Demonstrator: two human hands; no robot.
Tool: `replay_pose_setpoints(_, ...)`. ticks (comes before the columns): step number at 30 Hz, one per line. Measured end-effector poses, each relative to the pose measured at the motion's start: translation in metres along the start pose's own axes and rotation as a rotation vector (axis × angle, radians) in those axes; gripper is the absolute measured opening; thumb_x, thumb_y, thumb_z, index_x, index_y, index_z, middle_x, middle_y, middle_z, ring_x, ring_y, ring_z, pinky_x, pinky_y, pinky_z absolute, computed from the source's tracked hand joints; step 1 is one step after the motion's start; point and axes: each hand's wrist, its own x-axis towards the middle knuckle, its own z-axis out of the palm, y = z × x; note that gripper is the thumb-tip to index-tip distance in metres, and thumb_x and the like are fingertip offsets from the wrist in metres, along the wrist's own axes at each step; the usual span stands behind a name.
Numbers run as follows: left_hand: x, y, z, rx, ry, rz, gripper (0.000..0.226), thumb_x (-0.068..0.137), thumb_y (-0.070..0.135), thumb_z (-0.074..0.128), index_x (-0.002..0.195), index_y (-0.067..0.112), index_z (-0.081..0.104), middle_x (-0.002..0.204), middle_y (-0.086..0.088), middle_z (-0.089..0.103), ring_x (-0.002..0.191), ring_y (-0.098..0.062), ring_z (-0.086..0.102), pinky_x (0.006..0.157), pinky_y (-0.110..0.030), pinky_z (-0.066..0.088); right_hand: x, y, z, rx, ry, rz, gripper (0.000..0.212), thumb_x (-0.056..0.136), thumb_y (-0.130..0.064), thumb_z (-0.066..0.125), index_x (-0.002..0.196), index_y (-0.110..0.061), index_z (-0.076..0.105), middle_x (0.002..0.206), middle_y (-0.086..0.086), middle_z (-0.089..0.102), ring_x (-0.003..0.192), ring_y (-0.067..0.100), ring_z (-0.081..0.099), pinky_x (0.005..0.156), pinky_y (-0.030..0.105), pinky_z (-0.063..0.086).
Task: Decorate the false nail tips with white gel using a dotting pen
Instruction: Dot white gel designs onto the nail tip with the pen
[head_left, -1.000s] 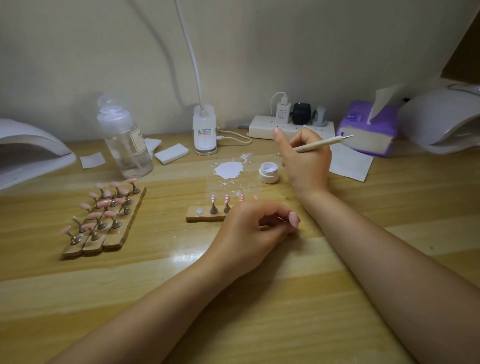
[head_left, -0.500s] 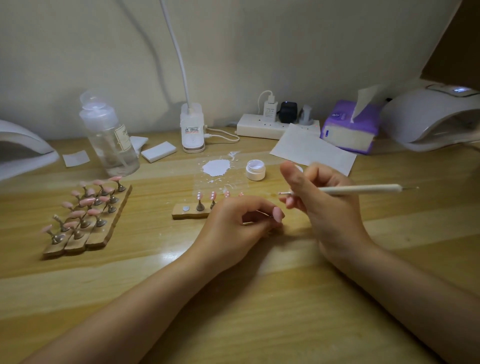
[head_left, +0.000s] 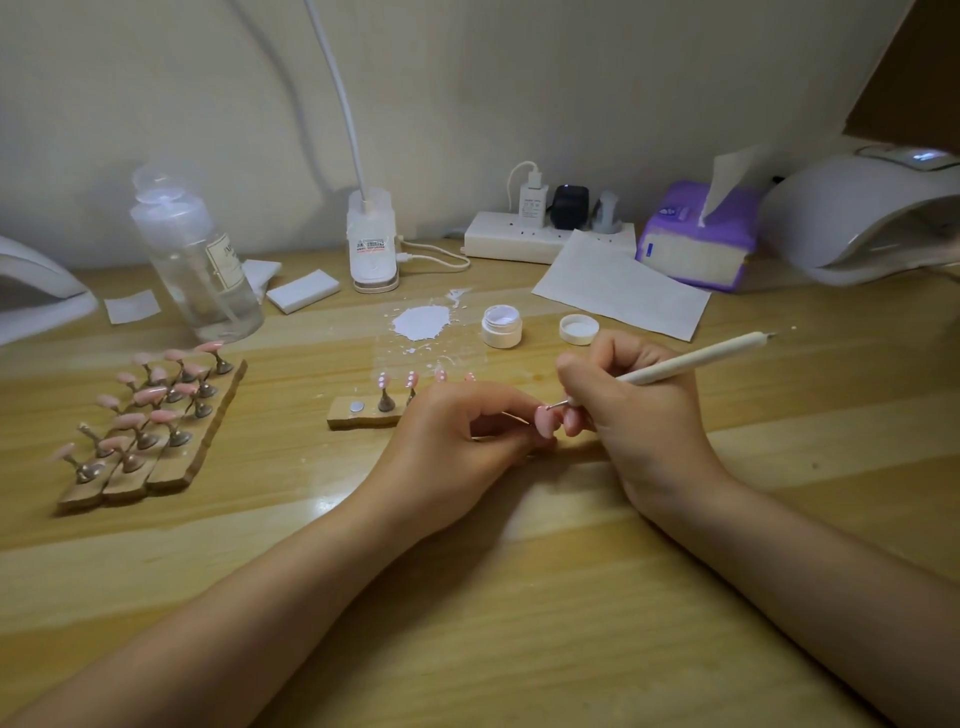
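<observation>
My left hand (head_left: 462, 441) pinches a pink false nail tip (head_left: 545, 420) on its stand, held out to the right. My right hand (head_left: 631, 415) grips a white dotting pen (head_left: 691, 359), and the pen's metal point touches that nail tip. Behind my left hand lies a small wooden holder (head_left: 358, 415) with nail tips on pegs (head_left: 383, 383), some marked with white dots. An open white gel jar (head_left: 501, 326) stands beyond it, its lid (head_left: 578, 329) beside it. A white gel patch (head_left: 422, 322) is spread on the desk.
Wooden racks with several pink nail tips (head_left: 150, 421) lie at the left. A clear bottle (head_left: 200, 260), lamp base (head_left: 371, 244), power strip (head_left: 519, 240), paper sheet (head_left: 621, 288), purple tissue pack (head_left: 698, 239) and nail lamps (head_left: 862, 213) line the back.
My right hand came from the gel jar toward me and down to my left hand, bringing the pen's point onto the held nail tip. My left hand stayed put.
</observation>
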Motion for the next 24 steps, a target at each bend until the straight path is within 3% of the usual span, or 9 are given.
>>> replay_pose_setpoints(5, 0.0003, -0.0006, 0.0011, 0.000, 0.010, -0.008, 0.018, 0.079, -0.004, 0.065, 0.080, 0.013, 0.071, 0.080, -0.004, 0.072, 0.074, -0.005, 0.065, 0.074, -0.021, 0.053, 0.0011, 0.0007, 0.0001, -0.007, -0.003, 0.016, 0.041, 0.078, 0.013, 0.050, 0.050, -0.011, 0.031, 0.032, -0.004, 0.038, 0.030, 0.012, 0.049, 0.041, 0.017, 0.042)
replay_pose_setpoints(15, 0.0009, -0.0035, 0.0008, 0.017, 0.005, 0.013, 0.031, 0.079, -0.003, 0.066, 0.073, 0.028, 0.068, 0.075, 0.008, 0.070, 0.071, 0.001, 0.063, 0.069, -0.015, 0.049, 0.0011, 0.0007, 0.0012, -0.014, 0.007, 0.025, 0.040, 0.077, 0.012, 0.050, 0.049, -0.010, 0.031, 0.032, -0.002, 0.038, 0.029, 0.013, 0.048, 0.040, 0.015, 0.041)
replay_pose_setpoints(24, 0.0012, -0.0072, 0.0012, 0.014, -0.011, 0.015, 0.019, 0.078, -0.007, 0.065, 0.075, 0.012, 0.068, 0.077, 0.008, 0.070, 0.073, 0.001, 0.064, 0.072, -0.014, 0.049, 0.0022, 0.0018, 0.0014, -0.016, 0.003, 0.023, 0.041, 0.076, 0.013, 0.050, 0.049, -0.011, 0.031, 0.032, -0.002, 0.038, 0.029, 0.013, 0.048, 0.039, 0.015, 0.040)
